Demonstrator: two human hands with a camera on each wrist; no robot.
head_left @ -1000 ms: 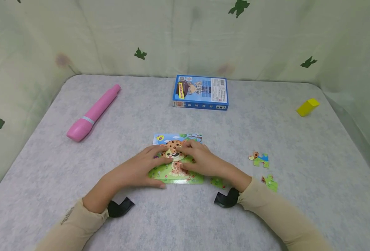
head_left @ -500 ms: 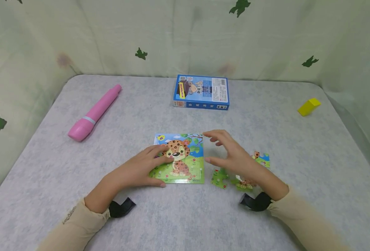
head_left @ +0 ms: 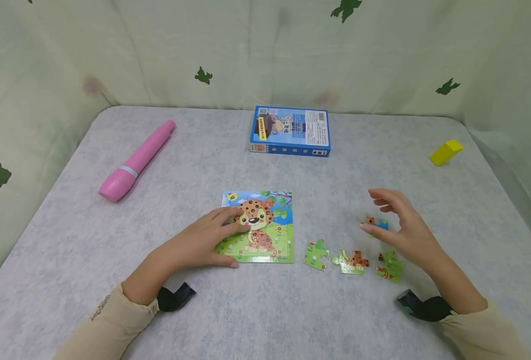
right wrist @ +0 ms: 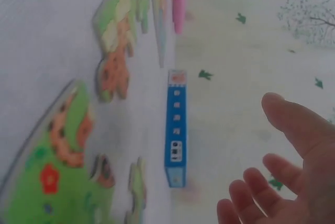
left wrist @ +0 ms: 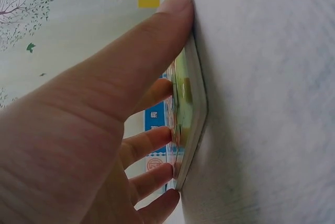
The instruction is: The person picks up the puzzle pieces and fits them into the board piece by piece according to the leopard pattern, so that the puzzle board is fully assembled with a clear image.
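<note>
My left hand [head_left: 193, 242] rests on the left part of a leopard puzzle board [head_left: 276, 240], thumb by its front edge. In the left wrist view, the fingertips touch the board's surface. My right hand [head_left: 411, 232] hovers with fingers spread, holding nothing. Its thumb overlaps the blue-and-green puzzle piece [head_left: 383, 223] from the head camera's angle; the right wrist view shows the hand [right wrist: 298, 177] raised off the table. Nearer me lie a green piece [head_left: 315, 256], a leopard-body piece [head_left: 352, 263] and a green-and-orange piece [head_left: 391, 266], separate from each other.
A blue box [head_left: 290, 131] lies at the back of the table [head_left: 256, 310]. Far left is a pink microphone-shaped object [head_left: 136, 162]. A yellow block [head_left: 446, 152] stands near the far right corner. A pale curtain [head_left: 229, 45] hangs behind the table.
My right hand has come off the puzzle board and moved right, over the loose pieces, uncovering the leopard-body piece and the board's right side. My left hand has stayed in place.
</note>
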